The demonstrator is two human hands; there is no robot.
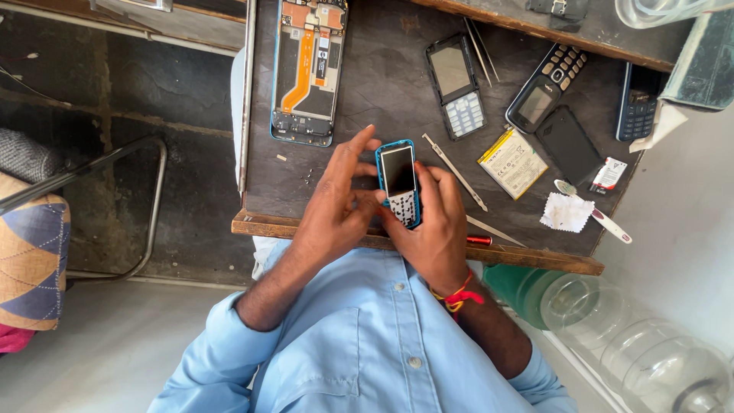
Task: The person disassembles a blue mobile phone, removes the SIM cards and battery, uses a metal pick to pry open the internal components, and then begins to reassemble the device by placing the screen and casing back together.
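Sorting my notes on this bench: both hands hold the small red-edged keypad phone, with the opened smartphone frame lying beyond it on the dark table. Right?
Not quite. In the head view the small keypad phone held by the left hand and right hand has a blue edge, not red. The opened smartphone frame does lie beyond it on the dark table.

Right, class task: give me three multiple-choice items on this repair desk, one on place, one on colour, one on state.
1. Where on the desk is the opened smartphone frame?
A far left
B centre
C far right
2. What colour is the rim of the keypad phone?
A red
B blue
C white
3. Its screen is:
A lit
B dark
C missing

1A: everything else lies to its right.
2B: a blue edge shows.
3B: the glass is black between the left hand and the right hand.
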